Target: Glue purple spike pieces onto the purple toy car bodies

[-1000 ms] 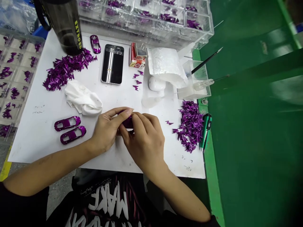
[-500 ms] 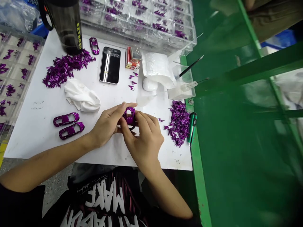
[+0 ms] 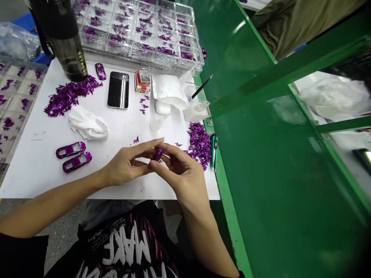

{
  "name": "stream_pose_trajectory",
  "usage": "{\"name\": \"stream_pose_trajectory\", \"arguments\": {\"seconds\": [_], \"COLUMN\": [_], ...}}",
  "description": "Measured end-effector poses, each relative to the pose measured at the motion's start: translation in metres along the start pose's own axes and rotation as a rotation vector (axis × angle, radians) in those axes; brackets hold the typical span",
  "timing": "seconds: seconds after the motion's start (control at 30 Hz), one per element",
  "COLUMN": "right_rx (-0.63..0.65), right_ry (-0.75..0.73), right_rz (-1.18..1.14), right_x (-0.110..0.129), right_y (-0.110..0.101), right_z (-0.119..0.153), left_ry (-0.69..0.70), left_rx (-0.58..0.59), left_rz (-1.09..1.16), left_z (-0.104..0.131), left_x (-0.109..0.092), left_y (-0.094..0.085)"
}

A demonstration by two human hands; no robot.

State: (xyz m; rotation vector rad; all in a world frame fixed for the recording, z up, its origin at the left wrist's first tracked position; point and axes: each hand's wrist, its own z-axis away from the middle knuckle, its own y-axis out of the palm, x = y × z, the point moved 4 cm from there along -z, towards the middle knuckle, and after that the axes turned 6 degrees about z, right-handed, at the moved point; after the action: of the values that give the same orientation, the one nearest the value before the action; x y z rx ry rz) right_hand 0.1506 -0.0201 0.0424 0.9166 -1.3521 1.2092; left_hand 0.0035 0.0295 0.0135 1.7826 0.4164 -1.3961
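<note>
Between my two hands is a purple toy car body [image 3: 158, 154], turned so that only a narrow side of it shows. My left hand [image 3: 123, 164] grips it from the left with fingertips and thumb. From the other side, the thumb and fingers of my right hand [image 3: 182, 168] close on it too. Just beyond the left fingers lies a small purple piece [image 3: 136, 139] on the white board [image 3: 121, 133]. Two more purple car bodies [image 3: 77, 161] rest side by side left of my left hand. A heap of small purple parts [image 3: 199, 143] lies beyond my right hand.
A dark bottle [image 3: 71, 58], another purple heap [image 3: 69, 94], a phone [image 3: 118, 90] and a white cloth [image 3: 88, 123] occupy the left and back. A clear compartment box [image 3: 139, 54] stands behind. A green cutter knife [image 3: 213, 152] lies at the right edge.
The car body has been turned in my hands, from its open-windowed face to a narrow side. The whole view has shifted, and the small piece beyond my left fingers has come into sight.
</note>
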Motion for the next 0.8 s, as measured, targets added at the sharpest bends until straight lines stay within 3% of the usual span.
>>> {"name": "stream_pose_trajectory", "arguments": {"seconds": [0.13, 0.23, 0.57, 0.8], "right_rx": [-0.125, -0.150, -0.149, -0.170], "right_ry": [-0.111, -0.119, 0.019, 0.004], "right_rz": [0.239, 0.360, 0.237, 0.173], "right_x": [-0.002, -0.003, -0.009, -0.018], "right_y": [0.007, 0.014, 0.026, 0.027], "right_z": [0.004, 0.002, -0.010, -0.013], "left_ry": [-0.018, -0.047, -0.047, -0.081], "left_rx": [-0.095, -0.159, -0.323, -0.315], "left_rz": [0.018, 0.030, -0.009, 0.008], "left_z": [0.003, 0.004, 0.006, 0.004], "left_x": [0.007, 0.011, 0.015, 0.018], "left_y": [0.001, 0.000, -0.006, -0.009]}}
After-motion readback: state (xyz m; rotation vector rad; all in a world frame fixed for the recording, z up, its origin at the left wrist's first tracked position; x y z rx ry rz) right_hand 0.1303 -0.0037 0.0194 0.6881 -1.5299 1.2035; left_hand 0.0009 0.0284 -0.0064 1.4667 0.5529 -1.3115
